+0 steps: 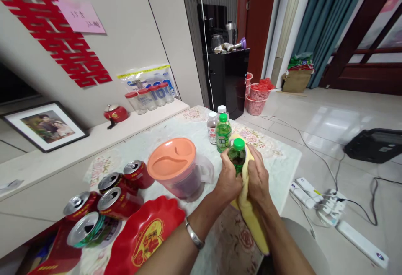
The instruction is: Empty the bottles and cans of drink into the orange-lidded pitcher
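My left hand (228,180) is wrapped round a small green bottle (237,154) with a green cap, held above the table. My right hand (258,175) presses a yellow cloth (248,210) against the bottle's side, fingers closed over the cloth. The cloth hangs down toward the table's near edge. A second green-capped bottle (223,132) stands just behind, with two white-capped bottles (212,126) beside it.
A plastic jug with an orange lid (176,164) stands left of my hands. Several red drink cans (113,195) and a red plate (143,235) sit at the near left on the floral tablecloth (270,149). Power strips and cables (329,208) lie on the floor at right.
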Motion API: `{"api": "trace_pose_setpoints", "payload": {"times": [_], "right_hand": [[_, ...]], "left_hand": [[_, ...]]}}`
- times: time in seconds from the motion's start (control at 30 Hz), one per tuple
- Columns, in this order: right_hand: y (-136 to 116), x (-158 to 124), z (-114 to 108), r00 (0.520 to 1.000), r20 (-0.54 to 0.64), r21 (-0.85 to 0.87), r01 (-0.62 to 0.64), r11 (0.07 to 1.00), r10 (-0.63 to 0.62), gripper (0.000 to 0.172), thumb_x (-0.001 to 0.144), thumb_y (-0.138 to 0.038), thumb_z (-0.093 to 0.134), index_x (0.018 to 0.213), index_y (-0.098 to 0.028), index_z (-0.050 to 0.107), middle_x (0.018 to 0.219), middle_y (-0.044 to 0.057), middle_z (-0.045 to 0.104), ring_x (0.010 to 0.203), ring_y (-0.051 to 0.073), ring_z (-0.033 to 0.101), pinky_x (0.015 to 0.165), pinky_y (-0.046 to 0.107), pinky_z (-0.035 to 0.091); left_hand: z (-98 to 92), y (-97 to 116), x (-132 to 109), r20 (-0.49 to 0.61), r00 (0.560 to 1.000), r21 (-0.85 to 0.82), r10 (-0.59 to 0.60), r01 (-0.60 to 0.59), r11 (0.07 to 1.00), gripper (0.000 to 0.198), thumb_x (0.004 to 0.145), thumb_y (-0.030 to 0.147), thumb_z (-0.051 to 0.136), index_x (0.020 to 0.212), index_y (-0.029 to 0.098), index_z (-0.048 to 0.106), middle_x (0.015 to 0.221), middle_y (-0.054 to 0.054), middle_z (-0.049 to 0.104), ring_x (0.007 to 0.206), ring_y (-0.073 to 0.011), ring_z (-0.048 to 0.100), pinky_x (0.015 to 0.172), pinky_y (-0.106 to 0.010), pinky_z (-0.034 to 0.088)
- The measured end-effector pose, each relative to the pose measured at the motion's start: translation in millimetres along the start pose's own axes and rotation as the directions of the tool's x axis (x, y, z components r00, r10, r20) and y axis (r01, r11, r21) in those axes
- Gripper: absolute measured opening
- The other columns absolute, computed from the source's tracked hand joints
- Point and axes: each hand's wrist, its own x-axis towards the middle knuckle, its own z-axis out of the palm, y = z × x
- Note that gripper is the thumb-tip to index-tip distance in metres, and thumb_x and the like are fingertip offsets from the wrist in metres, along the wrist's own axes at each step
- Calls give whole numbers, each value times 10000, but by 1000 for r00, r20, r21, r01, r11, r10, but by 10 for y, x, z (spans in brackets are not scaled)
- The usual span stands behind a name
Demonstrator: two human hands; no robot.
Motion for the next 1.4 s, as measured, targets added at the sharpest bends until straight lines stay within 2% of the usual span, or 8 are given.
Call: {"api": "trace_pose_setpoints", "payload": {"times": [0.13, 0.23, 0.4, 0.67, 0.93, 1.1, 1.27, 1.4], "right_hand": [[226, -8, 18, 989, 35, -48, -144, 988, 146, 536, 1111, -644, 470, 1174, -185, 740, 1139, 81, 777, 1067, 236, 740, 1002, 484, 593], [370, -2, 7, 980, 43, -110, -188, 976, 193, 421, 1067, -586, 631, 1027, -177, 720, 937, 20, 730, 836, 174, 706, 832, 392, 613], [251, -26, 31, 992, -46, -114, -122, 986, 117, 437, 1102, -575, 551, 1125, -183, 741, 1104, 72, 771, 1025, 220, 736, 971, 469, 598], [-73, -85, 26, 986, -86, -104, 135, 985, -144, 576, 1040, -608, 515, 1385, -195, 719, 1499, 155, 678, 1472, 339, 552, 1272, 585, 387], [316, -4, 26, 990, 11, -136, -136, 981, 139, 449, 1084, -603, 584, 1008, -183, 722, 928, 24, 733, 855, 180, 710, 858, 406, 608], [220, -25, 48, 989, -65, -112, -140, 984, 133, 430, 1095, -577, 573, 1059, -180, 735, 988, 42, 760, 891, 192, 723, 862, 406, 606], [-218, 53, -28, 984, -162, -74, 68, 995, -80, 444, 1137, -491, 434, 1285, -198, 733, 1328, 113, 765, 1239, 275, 702, 1066, 475, 541], [-584, 216, -94, 955, 41, -141, 297, 944, -294, 326, 1020, -450, 601, 1175, -270, 826, 1345, 83, 770, 1292, 303, 641, 1200, 522, 401]], "left_hand": [[-24, -54, -23, 4, 999, -26, 45, -45, 999, 929, 731, 103, 725, 1514, 184, 233, 1605, -271, 454, 1526, -387, 494, 1337, -589, 347], [-24, -68, -43, -28, 999, -12, 41, -41, 999, 951, 678, 52, 663, 1536, 166, 271, 1618, -251, 442, 1567, -388, 447, 1373, -586, 284], [-24, -17, -54, -140, 988, 85, 66, -54, 995, 1005, 612, 23, 635, 1562, 205, 362, 1539, -181, 493, 1576, -382, 421, 1382, -556, 269], [-3, -39, -61, -155, 983, 146, 95, -72, 987, 645, 765, 180, 754, 1342, 222, 469, 1340, -151, 547, 1348, -382, 565, 1197, -589, 468], [-58, -93, -35, 1, 1000, 26, 22, -22, 999, 844, 721, 31, 647, 1471, 189, 291, 1555, -234, 516, 1483, -360, 532, 1316, -575, 364], [-46, -77, -45, -43, 998, 70, 46, -43, 997, 932, 684, 33, 625, 1543, 166, 290, 1594, -225, 492, 1538, -371, 485, 1343, -579, 330], [33, -106, -74, -57, 992, 88, 111, -106, 991, 892, 764, 138, 717, 1538, 206, 278, 1549, -210, 512, 1484, -381, 527, 1275, -584, 423], [121, -166, -76, -116, 980, 125, 161, -147, 981, 861, 806, 308, 840, 1498, 219, 336, 1482, -214, 552, 1390, -389, 588, 1202, -566, 488]]}}
